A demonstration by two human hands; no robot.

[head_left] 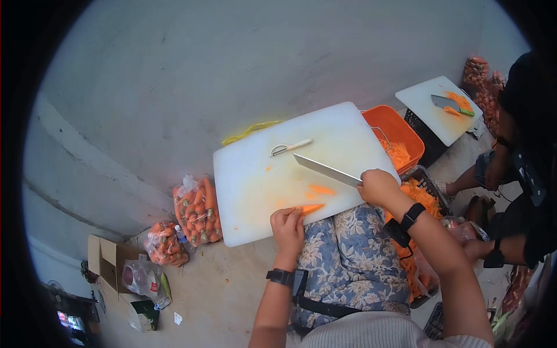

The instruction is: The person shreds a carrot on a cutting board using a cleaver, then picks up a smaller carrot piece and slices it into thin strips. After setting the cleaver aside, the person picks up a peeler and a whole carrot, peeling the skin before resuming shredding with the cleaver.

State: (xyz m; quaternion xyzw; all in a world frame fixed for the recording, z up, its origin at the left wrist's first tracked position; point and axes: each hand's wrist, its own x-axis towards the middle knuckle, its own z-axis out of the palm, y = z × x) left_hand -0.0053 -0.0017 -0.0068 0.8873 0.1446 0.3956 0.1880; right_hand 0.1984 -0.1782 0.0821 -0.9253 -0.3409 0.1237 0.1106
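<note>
Near the frame's centre, your right hand [377,187] is closing around the knife [326,169]; just below, your half-curled left hand [287,229] is pinching the carrot piece [312,209] on the white board [249,191]. Exposed fingertips are risking a nick if it rolls. A grey wall [174,87] is filling the upper left.

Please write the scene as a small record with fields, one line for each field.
Left hand: the left hand steadies a carrot piece on the board
Right hand: the right hand grips a knife, blade clear of the carrot piece
Work surface: white cutting board
Also on board: peeler, loose carrot slices
Beside board: orange tub with carrot shreds; bagged carrots
Nearby: another person; second board holding another knife
</note>
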